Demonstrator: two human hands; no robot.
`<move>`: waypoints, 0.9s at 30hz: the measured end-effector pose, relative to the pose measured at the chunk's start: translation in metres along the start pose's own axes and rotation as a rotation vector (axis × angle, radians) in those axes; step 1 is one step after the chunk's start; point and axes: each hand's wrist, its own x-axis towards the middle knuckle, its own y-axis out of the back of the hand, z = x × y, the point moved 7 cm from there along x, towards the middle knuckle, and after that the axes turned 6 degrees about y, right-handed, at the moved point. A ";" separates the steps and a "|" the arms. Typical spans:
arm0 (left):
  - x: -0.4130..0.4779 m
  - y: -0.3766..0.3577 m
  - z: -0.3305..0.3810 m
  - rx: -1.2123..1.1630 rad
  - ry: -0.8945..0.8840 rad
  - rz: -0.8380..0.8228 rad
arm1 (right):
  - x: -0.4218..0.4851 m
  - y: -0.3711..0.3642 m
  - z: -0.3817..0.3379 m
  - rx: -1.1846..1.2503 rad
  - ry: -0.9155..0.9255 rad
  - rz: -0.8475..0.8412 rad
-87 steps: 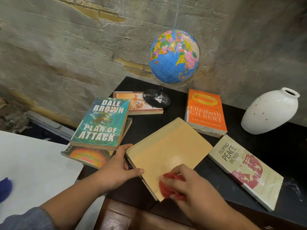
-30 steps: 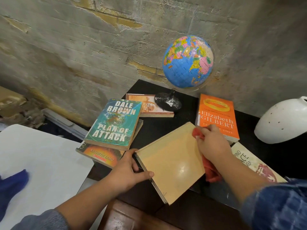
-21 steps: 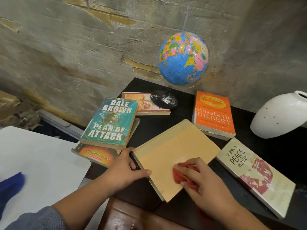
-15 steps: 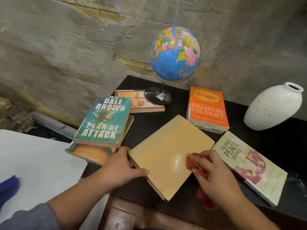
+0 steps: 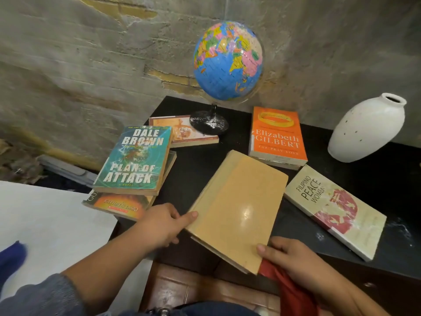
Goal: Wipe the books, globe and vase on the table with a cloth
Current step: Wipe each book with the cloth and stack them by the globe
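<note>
Tan book [image 5: 239,208] steadied at two edges, at 6 o'clock on the table [image 5: 196,169].

The left hand [image 5: 159,224] gripped the book's 9 o'clock edge, thumb on the cover. The right hand [image 5: 289,256] clamped the bunched cloth [image 5: 287,290] at the 5 o'clock corner, thumb on the cover. The near corner overhung the table. The step probably called for a firm left-hand hold and flat, overlapping strokes out to the edges, with care not to push the book off. The globe [image 5: 227,60] stood at 12 o'clock, the vase [image 5: 366,128] at 2 o'clock.
</note>
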 end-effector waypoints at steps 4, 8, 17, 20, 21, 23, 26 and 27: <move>-0.009 -0.020 -0.001 -0.407 -0.010 -0.204 | -0.003 -0.019 0.006 0.449 -0.124 -0.052; -0.019 -0.021 -0.007 -0.558 -0.084 -0.360 | -0.011 -0.024 0.004 0.645 -0.072 -0.094; -0.028 -0.006 0.056 -0.687 -0.257 -0.385 | -0.012 0.042 -0.034 0.638 0.182 0.039; -0.006 -0.019 0.098 -0.762 -0.142 -0.361 | 0.002 0.091 -0.042 0.638 0.141 0.121; 0.002 -0.026 0.112 -0.777 -0.098 -0.349 | 0.008 0.104 -0.041 0.654 0.095 0.138; 0.018 -0.041 0.135 -0.800 -0.031 -0.312 | 0.020 0.125 -0.035 0.690 0.011 0.158; 0.046 -0.060 0.159 -0.766 -0.008 -0.214 | 0.038 0.153 -0.029 0.665 0.019 0.201; 0.056 -0.063 0.162 -0.767 -0.002 -0.178 | 0.044 0.162 -0.029 0.672 0.044 0.224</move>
